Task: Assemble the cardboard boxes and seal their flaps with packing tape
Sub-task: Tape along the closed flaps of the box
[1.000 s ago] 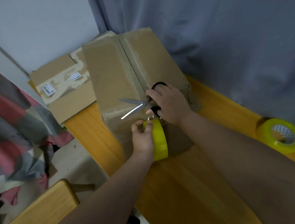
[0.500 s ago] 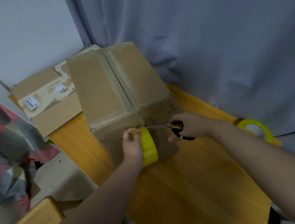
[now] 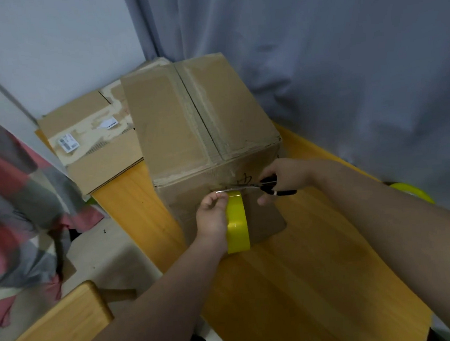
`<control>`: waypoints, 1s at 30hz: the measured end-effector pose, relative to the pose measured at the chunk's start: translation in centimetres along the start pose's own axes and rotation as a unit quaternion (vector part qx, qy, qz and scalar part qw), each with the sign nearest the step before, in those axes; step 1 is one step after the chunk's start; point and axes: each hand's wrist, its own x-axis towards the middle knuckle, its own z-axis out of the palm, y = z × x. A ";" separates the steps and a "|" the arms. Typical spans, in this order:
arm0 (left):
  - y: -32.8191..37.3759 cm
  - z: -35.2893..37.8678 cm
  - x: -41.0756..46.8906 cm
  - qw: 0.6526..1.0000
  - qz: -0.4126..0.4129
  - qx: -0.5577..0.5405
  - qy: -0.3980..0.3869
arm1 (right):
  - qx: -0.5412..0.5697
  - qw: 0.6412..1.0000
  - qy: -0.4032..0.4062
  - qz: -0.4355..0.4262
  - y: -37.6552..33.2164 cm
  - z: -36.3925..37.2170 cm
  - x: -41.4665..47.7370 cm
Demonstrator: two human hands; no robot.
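Observation:
A closed cardboard box (image 3: 182,125) stands on the wooden table (image 3: 308,285), its top seam covered by tape. My left hand (image 3: 213,219) grips a yellow tape roll (image 3: 237,221) against the box's near side. My right hand (image 3: 286,179) holds black-handled scissors (image 3: 249,187), with the blades lying level across the tape just above the roll.
A flattened cardboard box (image 3: 92,143) with labels lies behind the standing box at the left. A second yellow tape roll (image 3: 414,191) sits at the table's right edge, partly hidden by my right arm. A wooden chair back (image 3: 51,334) is at lower left, a grey curtain behind.
My right hand brought the scissors down from the box top to its near side, blades now at the tape above the roll. The left hand kept the roll against the box.

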 end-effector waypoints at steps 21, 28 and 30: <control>-0.2 -1.4 0.1 1.000 -0.008 0.029 -0.009 | -0.094 0.995 0.021 0.013 -1.7 2.0 -0.2; -1.0 -1.7 -0.1 0.992 0.038 0.104 -0.053 | 0.237 0.955 0.149 0.093 3.2 9.7 -3.2; -1.4 -1.2 -0.6 0.983 0.036 0.150 -0.097 | 0.213 0.942 0.164 0.199 5.8 12.9 -3.8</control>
